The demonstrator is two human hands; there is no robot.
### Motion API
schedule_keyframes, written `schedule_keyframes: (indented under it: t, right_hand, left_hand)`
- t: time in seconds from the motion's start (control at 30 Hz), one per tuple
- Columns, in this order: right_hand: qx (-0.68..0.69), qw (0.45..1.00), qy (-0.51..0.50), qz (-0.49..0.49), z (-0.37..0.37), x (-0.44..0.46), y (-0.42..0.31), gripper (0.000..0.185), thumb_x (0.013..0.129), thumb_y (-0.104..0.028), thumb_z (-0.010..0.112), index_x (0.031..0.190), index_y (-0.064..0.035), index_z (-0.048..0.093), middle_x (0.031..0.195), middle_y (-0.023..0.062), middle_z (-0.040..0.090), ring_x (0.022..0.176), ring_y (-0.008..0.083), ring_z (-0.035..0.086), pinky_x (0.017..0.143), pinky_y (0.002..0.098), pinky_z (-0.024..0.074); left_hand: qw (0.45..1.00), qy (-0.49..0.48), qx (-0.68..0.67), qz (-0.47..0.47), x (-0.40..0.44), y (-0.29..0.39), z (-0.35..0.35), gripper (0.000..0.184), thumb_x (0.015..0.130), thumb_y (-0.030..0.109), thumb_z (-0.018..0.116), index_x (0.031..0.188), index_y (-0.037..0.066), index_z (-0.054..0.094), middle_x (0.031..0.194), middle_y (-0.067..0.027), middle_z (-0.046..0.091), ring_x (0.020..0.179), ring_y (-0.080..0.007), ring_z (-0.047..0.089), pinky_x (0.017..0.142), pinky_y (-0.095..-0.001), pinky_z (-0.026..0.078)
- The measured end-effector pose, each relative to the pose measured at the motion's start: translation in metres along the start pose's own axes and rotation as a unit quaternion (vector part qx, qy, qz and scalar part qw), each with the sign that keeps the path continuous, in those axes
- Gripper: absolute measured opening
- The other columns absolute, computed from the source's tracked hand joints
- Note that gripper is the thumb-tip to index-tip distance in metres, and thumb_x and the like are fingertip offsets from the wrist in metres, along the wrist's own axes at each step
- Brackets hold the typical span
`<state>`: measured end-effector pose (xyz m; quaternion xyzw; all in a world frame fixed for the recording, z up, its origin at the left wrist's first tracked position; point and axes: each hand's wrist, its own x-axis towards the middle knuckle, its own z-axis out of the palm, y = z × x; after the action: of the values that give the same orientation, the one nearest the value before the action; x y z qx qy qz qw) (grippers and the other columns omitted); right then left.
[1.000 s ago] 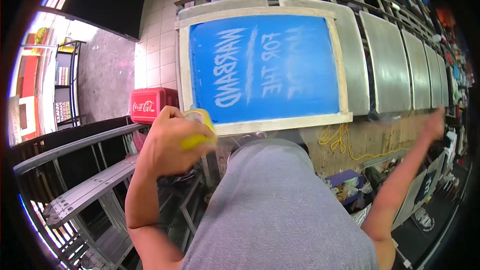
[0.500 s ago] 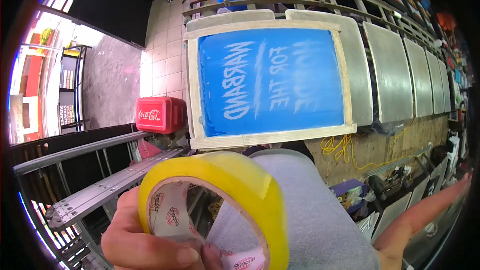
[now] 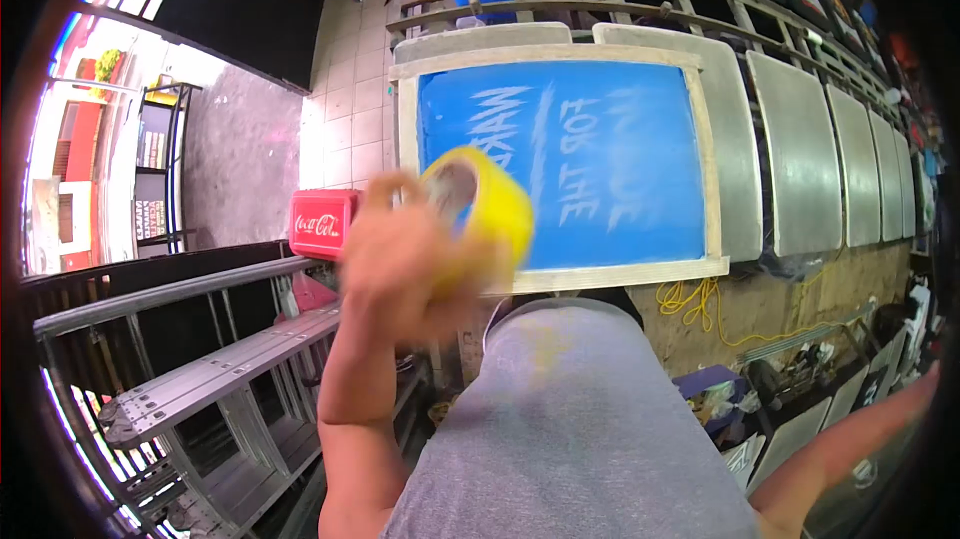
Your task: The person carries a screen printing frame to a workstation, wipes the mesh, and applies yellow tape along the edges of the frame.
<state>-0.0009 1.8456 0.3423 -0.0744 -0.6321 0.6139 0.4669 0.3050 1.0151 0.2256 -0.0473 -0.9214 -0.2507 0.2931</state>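
My left hand [image 3: 395,259], smeared by motion, grips a roll of yellow tape [image 3: 505,209] above the left part of a screen-printing frame. The wooden frame [image 3: 712,179] holds a blue mesh [image 3: 655,209] with pale jagged lettering. "FOR THE" shows in reverse; the tape and my hand cover part of the word to its left. Only the forearm [image 3: 840,449] on my right side shows, reaching toward the right edge, where the hand passes out of view.
Several flat grey boards [image 3: 795,154] line up to the right. A red Coca-Cola cooler [image 3: 320,224] and an aluminium ladder [image 3: 230,364] stand at left. A yellow cord [image 3: 690,304] lies on the right, near a purple container [image 3: 700,382].
My left hand has carried the tape roll from close under the camera forward, over the screen's left part. My right arm stays stretched out to the right.
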Motion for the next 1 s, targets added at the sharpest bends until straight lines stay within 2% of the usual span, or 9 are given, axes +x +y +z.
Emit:
schedule_keyframes:
  t: [0.33, 0.37, 0.43, 0.57, 0.63, 0.67, 0.77, 0.9, 1.0]
  right_hand:
    - [0.082, 0.987, -0.106, 0.087, 0.06, -0.003, 0.036, 0.039, 0.095, -0.018, 0.063, 0.063, -0.0084, 0.043, 0.053, 0.0078, 0.043, 0.042, 0.0225, 0.039, 0.056, 0.0338, 0.0447]
    - [0.17, 0.957, -0.218, 0.093, 0.038, 0.03, 0.071, 0.053, 0.093, -0.015, 0.068, 0.059, -0.0126, 0.028, 0.054, 0.0074, 0.041, 0.043, 0.0204, 0.035, 0.047, 0.0342, 0.0333]
    - [0.08, 0.994, -0.062, 0.045, 0.085, -0.042, 0.038, 0.051, 0.095, -0.02, 0.065, 0.06, -0.0121, 0.029, 0.053, 0.0069, 0.04, 0.043, 0.0202, 0.035, 0.047, 0.0332, 0.0336]
    - [0.045, 0.995, -0.08, 0.05, 0.086, -0.059, 0.056, 0.036, 0.097, -0.035, 0.062, 0.075, -0.0098, 0.048, 0.059, 0.0044, 0.041, 0.048, 0.0183, 0.04, 0.051, 0.0314, 0.0407]
    - [0.074, 0.99, -0.114, 0.045, 0.092, -0.067, 0.071, 0.029, 0.096, -0.036, 0.065, 0.091, -0.0086, 0.061, 0.064, 0.0035, 0.041, 0.053, 0.0162, 0.043, 0.052, 0.0282, 0.0432]
    - [0.066, 0.983, -0.154, 0.07, 0.098, -0.071, 0.079, 0.033, 0.097, -0.04, 0.063, 0.083, -0.0113, 0.054, 0.06, 0.0021, 0.039, 0.049, 0.0155, 0.039, 0.049, 0.0288, 0.0386]
    - [0.039, 0.976, -0.164, 0.138, 0.141, -0.11, 0.075, 0.05, 0.098, -0.049, 0.057, 0.066, -0.0188, 0.035, 0.052, -0.0026, 0.032, 0.04, 0.0129, 0.03, 0.041, 0.0302, 0.027]
    - [0.057, 0.962, -0.195, 0.184, 0.17, -0.201, 0.071, 0.049, 0.099, -0.046, 0.059, 0.064, -0.019, 0.039, 0.053, -0.0036, 0.035, 0.044, 0.0093, 0.031, 0.043, 0.0277, 0.0269]
    - [0.055, 0.932, -0.294, 0.206, 0.172, -0.266, 0.094, 0.045, 0.101, -0.041, 0.059, 0.065, -0.0174, 0.045, 0.058, -0.0052, 0.041, 0.052, 0.0053, 0.039, 0.048, 0.025, 0.0315]
  left_hand:
    - [0.958, -0.161, 0.178, -0.157, -0.089, -0.14, 0.183, 0.051, 0.084, 0.025, 0.075, 0.131, 0.014, 0.06, 0.087, -0.0037, 0.069, 0.088, -0.0246, 0.065, 0.074, -0.0425, 0.043]
    - [0.958, -0.17, 0.171, -0.157, -0.091, -0.139, 0.184, 0.052, 0.083, 0.025, 0.076, 0.131, 0.013, 0.06, 0.092, -0.0053, 0.07, 0.091, -0.0257, 0.066, 0.077, -0.0423, 0.044]
    - [0.958, -0.176, 0.167, -0.155, -0.088, -0.13, 0.177, 0.053, 0.082, 0.026, 0.077, 0.13, 0.012, 0.06, 0.098, -0.007, 0.07, 0.093, -0.0267, 0.066, 0.081, -0.0421, 0.045]
    - [0.974, 0.007, -0.136, -0.183, -0.028, -0.045, 0.093, 0.071, 0.069, 0.02, 0.088, 0.133, 0.009, 0.059, 0.127, -0.0138, 0.064, 0.118, -0.0314, 0.062, 0.101, -0.0431, 0.046]
    - [0.963, 0.028, -0.259, -0.068, 0.002, 0.015, 0.042, 0.074, 0.068, 0.02, 0.09, 0.132, 0.004, 0.058, 0.13, -0.0141, 0.063, 0.122, -0.0324, 0.059, 0.103, -0.0431, 0.047]
    - [0.952, 0.022, -0.302, -0.035, 0.013, 0.042, 0.019, 0.064, 0.068, 0.021, 0.09, 0.122, 0.002, 0.061, 0.113, -0.0182, 0.068, 0.101, -0.0359, 0.067, 0.088, -0.0439, 0.055]
    - [0.867, -0.159, -0.437, 0.176, 0.031, 0.061, -0.021, 0.058, 0.082, 0.025, 0.08, 0.132, 0.009, 0.056, 0.123, -0.0124, 0.063, 0.111, -0.0284, 0.063, 0.097, -0.0481, 0.049]
    - [0.798, 0.083, -0.597, 0.018, -0.005, 0.058, -0.004, 0.038, 0.081, -0.005, 0.075, 0.113, 0.001, 0.058, 0.093, -0.0108, 0.065, 0.087, -0.0221, 0.066, 0.087, -0.0386, 0.052]
    - [0.821, 0.219, -0.474, -0.232, -0.035, 0.009, 0.03, 0.03, 0.089, -0.011, 0.064, 0.113, -0.001, 0.049, 0.099, -0.0115, 0.062, 0.089, -0.0194, 0.066, 0.082, -0.0336, 0.056]
